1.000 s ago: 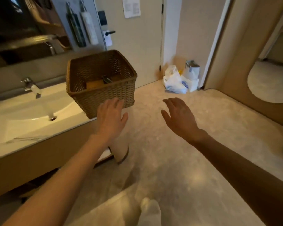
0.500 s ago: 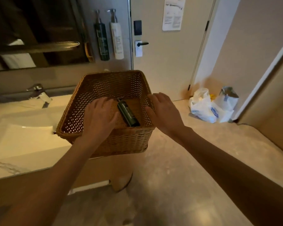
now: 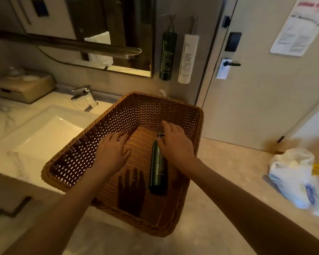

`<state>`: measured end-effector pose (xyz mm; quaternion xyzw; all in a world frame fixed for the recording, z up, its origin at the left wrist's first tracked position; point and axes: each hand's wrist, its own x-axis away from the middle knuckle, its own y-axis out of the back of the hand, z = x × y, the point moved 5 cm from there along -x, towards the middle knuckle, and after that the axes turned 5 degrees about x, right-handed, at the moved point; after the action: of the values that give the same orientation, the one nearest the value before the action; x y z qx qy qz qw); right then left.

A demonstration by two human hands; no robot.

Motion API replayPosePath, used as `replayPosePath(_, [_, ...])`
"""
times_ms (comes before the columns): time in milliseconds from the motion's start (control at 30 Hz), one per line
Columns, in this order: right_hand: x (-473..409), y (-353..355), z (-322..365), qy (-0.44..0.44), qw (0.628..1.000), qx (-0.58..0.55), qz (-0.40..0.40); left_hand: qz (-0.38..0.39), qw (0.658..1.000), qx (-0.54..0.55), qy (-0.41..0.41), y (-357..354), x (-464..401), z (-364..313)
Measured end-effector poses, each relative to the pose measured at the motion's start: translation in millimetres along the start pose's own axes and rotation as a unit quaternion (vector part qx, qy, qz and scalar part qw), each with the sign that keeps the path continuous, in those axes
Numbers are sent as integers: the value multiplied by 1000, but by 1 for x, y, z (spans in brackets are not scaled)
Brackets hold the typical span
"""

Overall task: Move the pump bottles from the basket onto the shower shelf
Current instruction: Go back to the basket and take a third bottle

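Observation:
A brown wicker basket stands on the vanity's right end, partly over the edge. One dark green pump bottle lies flat on its bottom, pump end away from me. My right hand is inside the basket, fingers spread, resting against the bottle's neck and pump without closing on it. My left hand hovers inside too, palm down, fingers apart, holding nothing. Its shadow falls on the basket floor.
A white sink and faucet lie left of the basket. A green bottle and a white bottle hang on the wall behind. A door stands right. Plastic bags sit on the floor.
The view has come closer and higher over the basket. Both hands have gone from the rim down inside it, and the right hand now touches the bottle's neck.

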<state>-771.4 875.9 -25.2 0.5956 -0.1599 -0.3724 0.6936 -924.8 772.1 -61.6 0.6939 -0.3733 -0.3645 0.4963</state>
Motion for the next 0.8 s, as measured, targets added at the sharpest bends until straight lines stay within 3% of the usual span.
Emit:
replayPosePath(167, [-39,-54,-3,-80,984,8,160,26,999,-1,41,-12,-14,11])
replayPosePath(333, [-61,-105,-19,-188,930,-10,316,35,999,-9,17,-12,-37,14])
replayPosePath(467, [-70,-130,-23,-231,921,-18,313,55,998,12,21,-19,-44,20])
replayPosePath(800, [-74,-162,-13,-352,832,-263,339,86,989,58,101,-36,-42,44])
